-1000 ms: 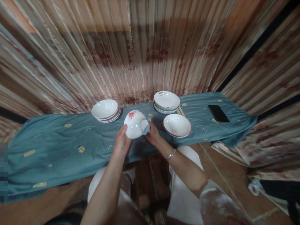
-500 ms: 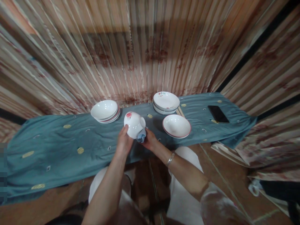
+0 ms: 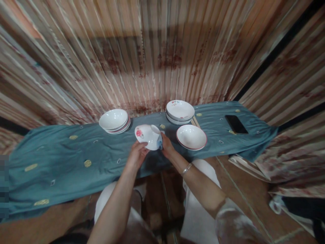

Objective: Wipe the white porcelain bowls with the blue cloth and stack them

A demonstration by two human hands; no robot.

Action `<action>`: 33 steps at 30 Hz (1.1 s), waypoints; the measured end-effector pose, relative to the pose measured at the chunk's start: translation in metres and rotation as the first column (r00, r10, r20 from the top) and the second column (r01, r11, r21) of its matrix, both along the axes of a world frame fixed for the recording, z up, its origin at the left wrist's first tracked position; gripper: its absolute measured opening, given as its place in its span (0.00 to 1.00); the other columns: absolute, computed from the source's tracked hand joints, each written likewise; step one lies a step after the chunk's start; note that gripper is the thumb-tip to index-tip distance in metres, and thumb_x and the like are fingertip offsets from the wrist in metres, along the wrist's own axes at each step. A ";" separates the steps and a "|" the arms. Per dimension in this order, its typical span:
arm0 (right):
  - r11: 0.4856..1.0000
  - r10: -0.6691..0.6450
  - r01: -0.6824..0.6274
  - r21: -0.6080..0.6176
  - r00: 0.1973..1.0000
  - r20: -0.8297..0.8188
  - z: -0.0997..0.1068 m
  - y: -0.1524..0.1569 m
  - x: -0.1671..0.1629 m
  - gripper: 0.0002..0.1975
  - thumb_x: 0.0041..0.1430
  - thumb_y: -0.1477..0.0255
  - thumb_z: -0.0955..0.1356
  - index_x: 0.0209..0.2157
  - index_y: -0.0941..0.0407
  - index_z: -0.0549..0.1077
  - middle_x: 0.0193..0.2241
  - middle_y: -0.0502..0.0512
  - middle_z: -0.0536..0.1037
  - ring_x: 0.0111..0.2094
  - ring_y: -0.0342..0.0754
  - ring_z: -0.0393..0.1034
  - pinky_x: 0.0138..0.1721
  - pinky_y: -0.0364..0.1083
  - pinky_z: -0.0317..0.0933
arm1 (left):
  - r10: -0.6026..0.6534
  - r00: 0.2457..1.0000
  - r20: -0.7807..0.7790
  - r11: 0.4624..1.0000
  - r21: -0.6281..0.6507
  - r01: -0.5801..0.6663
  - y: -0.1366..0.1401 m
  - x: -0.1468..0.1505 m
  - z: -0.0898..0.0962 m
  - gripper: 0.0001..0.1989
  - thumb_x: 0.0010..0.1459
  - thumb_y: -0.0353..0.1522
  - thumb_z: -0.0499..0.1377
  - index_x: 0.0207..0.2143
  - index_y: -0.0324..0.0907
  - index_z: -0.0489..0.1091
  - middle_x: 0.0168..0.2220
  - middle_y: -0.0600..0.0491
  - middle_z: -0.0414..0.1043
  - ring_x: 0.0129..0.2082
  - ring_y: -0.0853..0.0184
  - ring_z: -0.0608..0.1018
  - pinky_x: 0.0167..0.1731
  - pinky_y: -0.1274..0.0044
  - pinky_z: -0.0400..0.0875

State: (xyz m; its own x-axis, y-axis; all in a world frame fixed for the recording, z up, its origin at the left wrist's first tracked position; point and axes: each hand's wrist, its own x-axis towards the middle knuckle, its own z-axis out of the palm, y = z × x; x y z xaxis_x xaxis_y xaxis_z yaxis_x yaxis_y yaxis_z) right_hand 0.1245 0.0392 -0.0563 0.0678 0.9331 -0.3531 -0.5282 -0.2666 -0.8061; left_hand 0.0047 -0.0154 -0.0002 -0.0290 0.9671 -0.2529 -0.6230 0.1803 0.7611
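A white bowl (image 3: 149, 137) with a red flower on its side is held tilted above the table, its foot facing up and away. My left hand (image 3: 138, 154) grips its near left edge, thumb on the outer wall. On the right side, my right hand (image 3: 167, 145) presses a blue cloth (image 3: 159, 143) against the bowl; part of the cloth is hidden by the fingers. A red-rimmed bowl (image 3: 191, 137) sits on the table just right of my right hand. Beyond my left hand stands a stack of bowls (image 3: 113, 120).
A stack of plates (image 3: 180, 110) stands at the back centre, with a pale wooden strip (image 3: 195, 121) beside it. A black phone (image 3: 236, 124) lies at the right on the green tablecloth (image 3: 61, 156). Pleated curtains (image 3: 162, 61) hang close behind the table.
The bowl has turned in my hands, its foot now pointing more upward and its flower nearer the left. My right hand and the cloth have shifted right and up along it.
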 end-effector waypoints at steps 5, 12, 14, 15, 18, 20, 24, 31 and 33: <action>0.996 -0.021 0.008 0.083 0.987 0.159 -0.006 -0.001 -0.003 0.19 0.57 0.54 0.64 0.33 0.56 0.73 0.30 0.51 0.78 0.37 0.47 0.72 0.40 0.44 0.64 | 0.038 0.999 0.020 0.997 0.061 -0.039 0.001 0.004 -0.005 0.27 0.36 0.21 0.67 0.44 0.40 0.72 0.33 0.52 0.80 0.35 0.65 0.81 0.43 0.72 0.74; 0.936 -0.045 -0.122 0.329 0.888 0.457 0.000 -0.030 -0.016 0.27 0.63 0.55 0.59 0.58 0.55 0.63 0.59 0.59 0.68 0.60 0.51 0.61 0.62 0.51 0.51 | 0.121 0.992 0.029 0.991 0.059 -0.122 0.006 0.005 -0.012 0.24 0.40 0.21 0.66 0.43 0.43 0.72 0.37 0.52 0.80 0.37 0.67 0.80 0.41 0.77 0.73; 0.899 -0.059 -0.200 0.390 0.826 0.560 -0.001 -0.039 -0.018 0.30 0.65 0.56 0.57 0.62 0.57 0.58 0.63 0.61 0.61 0.65 0.51 0.54 0.66 0.53 0.45 | 0.130 0.991 0.019 0.990 0.052 -0.131 0.006 0.004 -0.013 0.23 0.41 0.21 0.67 0.42 0.43 0.73 0.37 0.53 0.80 0.37 0.68 0.80 0.41 0.78 0.72; 0.881 -0.068 -0.238 0.409 0.791 0.608 -0.002 -0.043 -0.019 0.31 0.65 0.57 0.57 0.64 0.59 0.56 0.65 0.62 0.59 0.66 0.51 0.51 0.67 0.54 0.42 | 0.130 0.991 0.013 0.990 0.047 -0.130 0.006 0.004 -0.012 0.22 0.40 0.21 0.67 0.40 0.43 0.73 0.37 0.53 0.80 0.37 0.69 0.80 0.40 0.79 0.72; 0.821 -0.108 -0.350 0.450 0.680 0.726 -0.003 -0.054 -0.020 0.32 0.67 0.59 0.55 0.66 0.61 0.51 0.67 0.63 0.52 0.69 0.52 0.42 0.68 0.55 0.40 | 0.133 0.991 -0.008 0.990 0.039 -0.133 0.005 0.003 -0.011 0.19 0.40 0.23 0.68 0.38 0.42 0.73 0.36 0.54 0.80 0.34 0.70 0.79 0.36 0.81 0.71; 0.763 -0.153 -0.428 0.484 0.608 0.779 -0.001 -0.059 -0.019 0.30 0.68 0.61 0.54 0.67 0.59 0.50 0.69 0.61 0.48 0.70 0.51 0.38 0.68 0.56 0.39 | 0.137 0.990 -0.019 0.989 0.051 -0.136 0.005 0.003 -0.009 0.19 0.40 0.24 0.68 0.39 0.43 0.74 0.36 0.54 0.80 0.33 0.70 0.79 0.33 0.82 0.70; 0.639 -0.260 -0.548 0.539 0.506 0.823 0.010 -0.061 -0.012 0.28 0.68 0.67 0.54 0.67 0.60 0.52 0.68 0.61 0.49 0.70 0.51 0.37 0.68 0.57 0.40 | 0.125 0.991 -0.042 0.990 0.071 -0.122 0.003 0.004 -0.006 0.20 0.41 0.26 0.68 0.40 0.44 0.74 0.34 0.55 0.79 0.33 0.70 0.79 0.31 0.83 0.69; 0.589 -0.314 -0.586 0.557 0.469 0.826 0.030 -0.042 0.007 0.25 0.66 0.70 0.56 0.63 0.58 0.61 0.64 0.60 0.62 0.67 0.52 0.48 0.67 0.58 0.43 | 0.024 0.989 -0.143 0.996 0.088 -0.012 -0.004 0.007 -0.006 0.22 0.41 0.32 0.70 0.42 0.42 0.74 0.36 0.53 0.79 0.33 0.66 0.79 0.33 0.78 0.71; 0.606 -0.298 -0.548 0.577 0.516 0.803 0.033 -0.035 0.010 0.25 0.65 0.70 0.56 0.61 0.59 0.64 0.62 0.61 0.65 0.66 0.52 0.52 0.67 0.57 0.44 | 0.005 0.983 -0.183 0.996 0.085 0.010 -0.005 0.008 -0.007 0.20 0.41 0.32 0.70 0.40 0.41 0.75 0.34 0.53 0.79 0.31 0.67 0.78 0.31 0.78 0.70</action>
